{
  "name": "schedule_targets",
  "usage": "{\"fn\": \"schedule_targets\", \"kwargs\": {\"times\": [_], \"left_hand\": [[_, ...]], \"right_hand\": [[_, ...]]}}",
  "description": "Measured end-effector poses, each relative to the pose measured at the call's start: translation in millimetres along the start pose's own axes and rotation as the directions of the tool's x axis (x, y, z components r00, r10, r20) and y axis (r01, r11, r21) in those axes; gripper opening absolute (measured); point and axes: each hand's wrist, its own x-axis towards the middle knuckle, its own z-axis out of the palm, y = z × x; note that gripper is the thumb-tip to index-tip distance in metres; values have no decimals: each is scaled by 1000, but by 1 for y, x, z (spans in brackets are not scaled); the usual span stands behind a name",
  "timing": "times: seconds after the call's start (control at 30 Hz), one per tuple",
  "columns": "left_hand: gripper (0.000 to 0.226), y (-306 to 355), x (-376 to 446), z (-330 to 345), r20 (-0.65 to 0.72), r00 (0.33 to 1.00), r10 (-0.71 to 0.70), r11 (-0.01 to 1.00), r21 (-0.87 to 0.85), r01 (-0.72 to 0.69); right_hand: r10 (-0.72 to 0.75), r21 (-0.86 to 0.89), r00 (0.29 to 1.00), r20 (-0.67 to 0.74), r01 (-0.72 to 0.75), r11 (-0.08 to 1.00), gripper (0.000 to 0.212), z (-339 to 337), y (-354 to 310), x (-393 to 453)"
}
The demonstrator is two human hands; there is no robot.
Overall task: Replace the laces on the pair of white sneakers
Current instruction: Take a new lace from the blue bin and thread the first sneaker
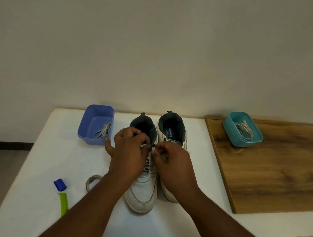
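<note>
- Clearly the risk sits at the top of the left sneaker [143, 181], which stands toes-near on the white table [40, 166], touching the right sneaker [171, 135] on its right: a lace end could slip out of an eyelet if either pinch loosens.
- Left hand [128, 153] curls its fingers over the tongue, pinching the white lace [148, 162] near the top eyelets; the right hand [171, 160] pinches the lace's other end just beside it.
- Both hands hide the upper eyelets, so I cannot tell which holes are threaded; a skipped one could go unnoticed.
- Far left, a blue tub [95, 124] holds a grey lace; far right, on a wooden board [275, 179], a teal tub [242, 130] holds pale laces. Mixing the two would be easy.
- Near left lie a tape roll [90, 183], partly under the forearm, a blue cap [59, 184] and a green strip [63, 203]; a forearm sweep could knock them.
</note>
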Motion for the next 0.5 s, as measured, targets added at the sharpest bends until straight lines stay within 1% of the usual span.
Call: {"fn": "schedule_targets", "kwargs": {"times": [0.17,0.3,0.4,0.5], "left_hand": [[9,3,0,-5,65,997,-52,998,-32,54],[14,3,4,-10,111,991,-79,994,-61,86],[25,0,7,-13,138,988,-68,990,-114,84],[27,-1,8,-15,157,986,-50,989,-128,71]], "right_hand": [[-8,1,1000,3,8,1000,17,-1,1,0],[-3,10,1000,12,3,1000,21,-1,1,0],[6,13,1000,15,-6,1000,21,-1,1,0],[10,16,1000,15,-10,1000,20,-2,1,1]]}}
